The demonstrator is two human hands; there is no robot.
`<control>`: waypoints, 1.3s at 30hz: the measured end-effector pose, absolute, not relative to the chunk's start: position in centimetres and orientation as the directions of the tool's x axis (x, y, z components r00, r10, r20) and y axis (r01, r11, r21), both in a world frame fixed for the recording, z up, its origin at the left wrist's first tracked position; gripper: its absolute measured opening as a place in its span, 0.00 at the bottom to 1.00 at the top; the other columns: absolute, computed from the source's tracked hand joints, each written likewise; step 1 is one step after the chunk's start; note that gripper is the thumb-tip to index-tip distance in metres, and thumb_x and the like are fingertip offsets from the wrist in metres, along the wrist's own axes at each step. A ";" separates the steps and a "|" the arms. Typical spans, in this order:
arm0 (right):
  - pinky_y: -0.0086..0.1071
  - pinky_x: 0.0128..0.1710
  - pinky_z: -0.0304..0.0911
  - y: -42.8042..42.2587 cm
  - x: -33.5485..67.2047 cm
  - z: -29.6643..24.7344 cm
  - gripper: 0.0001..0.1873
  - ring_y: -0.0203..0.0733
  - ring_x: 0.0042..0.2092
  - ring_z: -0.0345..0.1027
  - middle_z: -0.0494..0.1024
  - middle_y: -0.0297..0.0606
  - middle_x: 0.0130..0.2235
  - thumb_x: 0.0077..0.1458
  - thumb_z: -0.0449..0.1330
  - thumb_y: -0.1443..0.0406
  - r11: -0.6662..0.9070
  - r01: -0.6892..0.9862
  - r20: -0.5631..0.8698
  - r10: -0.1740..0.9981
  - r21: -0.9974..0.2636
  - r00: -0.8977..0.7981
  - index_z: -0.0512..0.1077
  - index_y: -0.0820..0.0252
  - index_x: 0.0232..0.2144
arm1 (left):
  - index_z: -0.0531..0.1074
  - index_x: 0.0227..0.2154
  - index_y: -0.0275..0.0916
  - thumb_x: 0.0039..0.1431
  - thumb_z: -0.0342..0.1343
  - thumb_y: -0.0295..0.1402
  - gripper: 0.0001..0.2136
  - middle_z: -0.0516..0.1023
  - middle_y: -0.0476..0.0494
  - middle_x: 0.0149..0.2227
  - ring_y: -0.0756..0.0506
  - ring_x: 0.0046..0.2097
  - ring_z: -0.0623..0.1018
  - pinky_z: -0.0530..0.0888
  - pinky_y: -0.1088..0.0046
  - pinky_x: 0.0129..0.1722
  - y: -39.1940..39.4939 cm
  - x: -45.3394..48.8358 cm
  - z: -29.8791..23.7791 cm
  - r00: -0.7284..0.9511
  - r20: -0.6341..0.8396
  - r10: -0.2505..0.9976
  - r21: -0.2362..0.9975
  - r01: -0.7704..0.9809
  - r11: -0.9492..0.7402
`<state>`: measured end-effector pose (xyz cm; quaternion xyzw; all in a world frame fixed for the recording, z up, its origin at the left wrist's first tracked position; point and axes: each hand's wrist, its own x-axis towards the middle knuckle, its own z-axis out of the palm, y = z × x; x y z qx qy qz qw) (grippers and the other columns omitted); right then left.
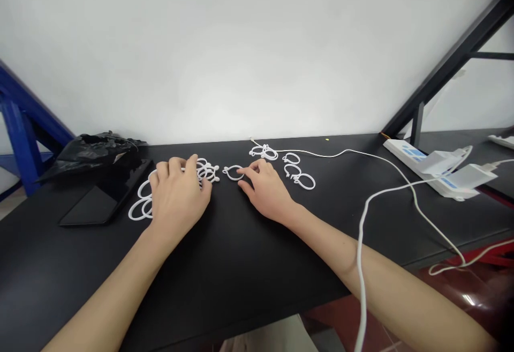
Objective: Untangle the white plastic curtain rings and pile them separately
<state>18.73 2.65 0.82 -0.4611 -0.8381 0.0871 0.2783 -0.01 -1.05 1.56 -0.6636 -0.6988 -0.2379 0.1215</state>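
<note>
White plastic rings with small eyelets, which look like curtain rings, lie on a black table. My left hand (176, 191) is curled over a group of rings (206, 171), its thumb and fingers around them; the palm hides part of the group. More rings (138, 210) of that group show to the left of the hand. The thumb and fingers of my right hand (267, 188) are closed on the edge of a single ring (231, 174), its eyelet pointing left. Further loose rings (299, 171) lie to the right, and a small cluster of rings (264, 152) sits behind.
On the left are a black tablet-like device (90, 204) and a crumpled black plastic bag (96, 151). A white power strip (421, 167) with chargers stands at the right. A white cable (363, 245) hangs across my right forearm. A white wall (241, 57) rises behind the table.
</note>
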 end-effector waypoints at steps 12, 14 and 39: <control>0.31 0.40 0.64 2.2 18.3 1.4 0.07 0.35 0.37 0.68 0.74 0.34 0.39 0.63 0.56 0.61 0.509 0.404 0.401 0.857 -0.760 -0.324 0.72 0.56 0.37 | 0.63 0.60 0.37 0.66 0.44 0.49 0.27 0.71 0.33 0.57 0.32 0.59 0.64 0.61 0.47 0.58 -1.3 1.3 1.9 0.021 0.412 0.911 0.378 0.906 -0.192; 0.30 0.38 0.65 2.0 18.2 1.7 0.07 0.33 0.36 0.68 0.75 0.33 0.39 0.63 0.56 0.60 0.507 0.313 0.416 0.853 -0.803 -0.313 0.72 0.56 0.37 | 0.58 0.62 0.35 0.66 0.42 0.50 0.30 0.71 0.33 0.57 0.34 0.60 0.65 0.62 0.50 0.58 -1.4 1.5 2.3 -0.002 0.371 0.929 0.477 0.858 -0.189; 0.31 0.36 0.67 1.1 18.2 2.1 0.10 0.33 0.32 0.71 0.77 0.33 0.38 0.64 0.53 0.61 0.474 0.287 0.359 0.855 -0.832 -0.374 0.70 0.54 0.46 | 0.65 0.55 0.43 0.62 0.51 0.39 0.19 0.72 0.42 0.47 0.39 0.51 0.70 0.69 0.58 0.51 -1.6 1.6 1.8 0.201 0.417 0.887 0.396 0.838 -0.376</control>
